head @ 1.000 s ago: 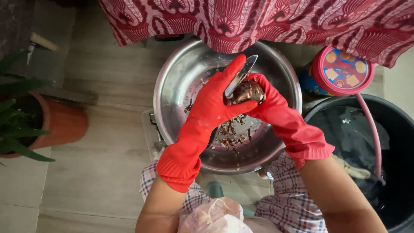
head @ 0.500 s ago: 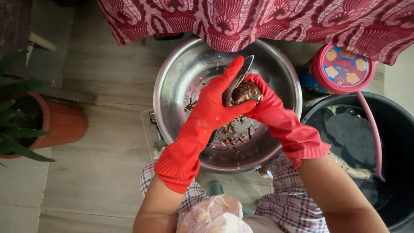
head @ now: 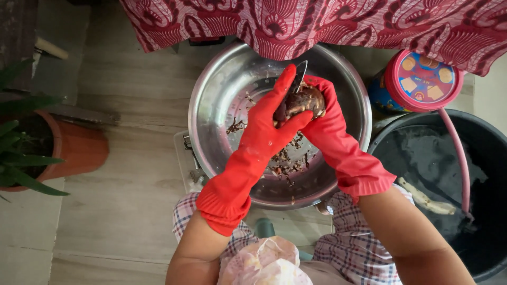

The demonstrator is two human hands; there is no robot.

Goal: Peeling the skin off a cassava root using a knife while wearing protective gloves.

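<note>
Looking down from your head, you sit over a pale wood-plank floor (head: 132, 132). Your left hand (head: 269, 126), in a red rubber glove, is closed round a knife (head: 299, 74) whose blade points to the far side. Your right hand (head: 322, 113), gloved the same, cups a brown root (head: 303, 100) with fingers curled tight about it, blade touching the root. Both hang over a steel basin (head: 211, 105) with dark peelings (head: 285, 158) on its bottom. At the far edge hangs a red patterned cloth (head: 317, 24). To the right stand a pink-lidded tin (head: 422, 82) and a black bucket (head: 486, 221) of water; to the left, a terracotta plant pot (head: 79, 150).
</note>
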